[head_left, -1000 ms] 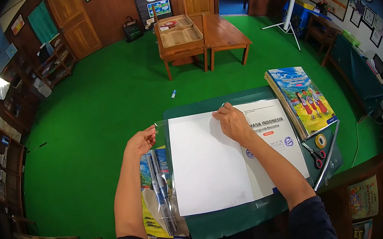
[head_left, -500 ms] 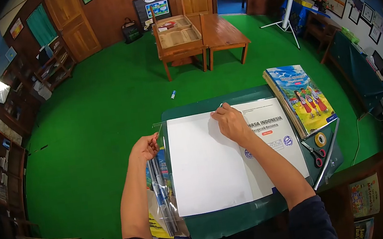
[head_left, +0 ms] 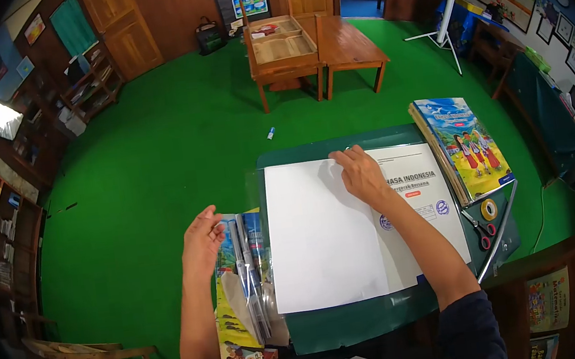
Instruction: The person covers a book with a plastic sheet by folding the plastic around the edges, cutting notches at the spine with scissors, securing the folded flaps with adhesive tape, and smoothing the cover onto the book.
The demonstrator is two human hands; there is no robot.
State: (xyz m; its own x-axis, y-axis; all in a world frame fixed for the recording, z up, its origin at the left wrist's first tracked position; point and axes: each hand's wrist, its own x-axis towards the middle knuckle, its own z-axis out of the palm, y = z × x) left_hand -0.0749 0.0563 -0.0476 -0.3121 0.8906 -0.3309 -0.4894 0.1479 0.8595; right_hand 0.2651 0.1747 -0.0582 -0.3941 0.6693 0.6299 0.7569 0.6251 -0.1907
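Green worktop [head_left: 350, 325] carries an open textbook [head_left: 322, 236] beneath the right hand [head_left: 363, 176], its fingers bunched near the top edge — whether gripping, I cannot tell; the left hand [head_left: 202, 239] hangs loosely open beside plastic rolls [head_left: 248, 280].

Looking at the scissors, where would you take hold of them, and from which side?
By the looped handles of the scissors, probably from above and from the wearer's side. The loops face back toward the wearer while the blades point away and to the left. The silvery rod runs just right of the handles, so a reach from there looks more awkward.
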